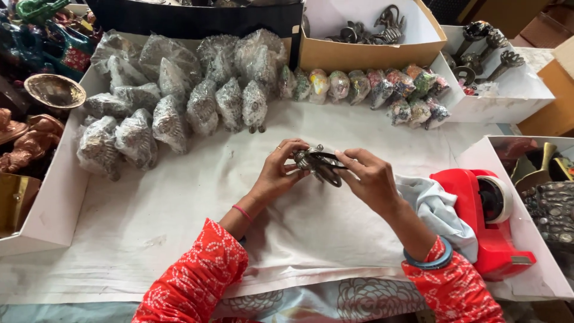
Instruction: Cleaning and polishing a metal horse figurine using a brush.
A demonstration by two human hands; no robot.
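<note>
Dark grey metal figurine (317,164): dull silver sheen. Sleeves (197,275): red with white dotted print. Plastic tape dispenser (487,224): bright red, white roll. Paper sheet over tabletop (179,203): off-white, plain. Cloth (439,209): pale blue. Wrapped painted figurines (382,87): multicoloured, speckled.

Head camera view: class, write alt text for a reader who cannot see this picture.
Two hands, left hand and right hand, hold a small dark metal figurine between them over a white paper-covered table. Behind lie rows of plastic-wrapped figurines; a red tape dispenser and a pale cloth sit at right.
</note>
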